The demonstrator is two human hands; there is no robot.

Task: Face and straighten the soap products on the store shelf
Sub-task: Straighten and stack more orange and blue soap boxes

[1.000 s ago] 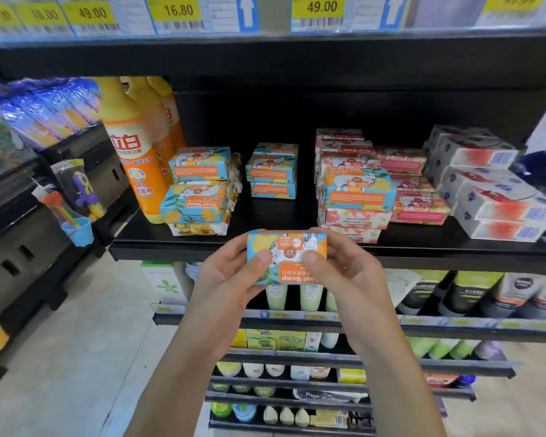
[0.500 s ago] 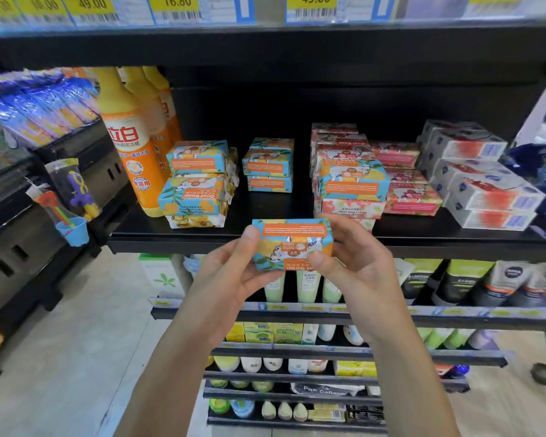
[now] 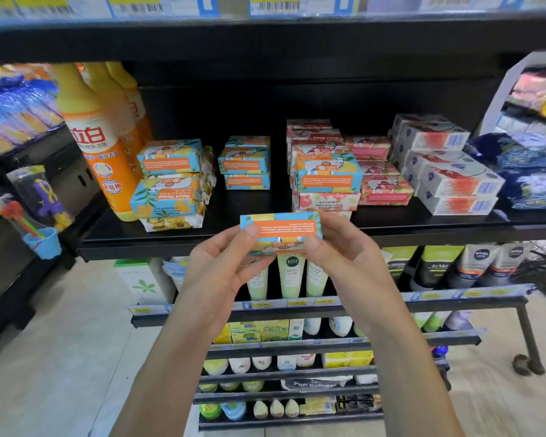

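Head camera: I see both hands raised in front of the black shelf (image 3: 139, 247), sharing one blue-and-orange soap box (image 3: 281, 228). My left hand (image 3: 221, 272) grips the box's left end, thumb pressed on the front face and fingers curled behind. My right hand (image 3: 344, 263) pinches the right end, thumb at the lower edge and fingers wrapped over the side. The box sits level, just before the shelf's front lip and off its surface. The orange text panel faces me, with the print upside down.

On the shelf behind it, a left stack of matching soap boxes (image 3: 171, 181) leans unevenly, its upper boxes askew. A smaller, tidier stack (image 3: 246, 162) stands further back, in the middle. To the right, one blue box (image 3: 328, 175) lies on top of a pile of pink soap boxes (image 3: 385, 190). Beside those is a slanted stack of white boxes (image 3: 454, 181). Tall orange bottles (image 3: 98, 146) stand at the shelf's left end. Green tubes (image 3: 290, 275) hang on the shelf below, partly hidden by my hands.
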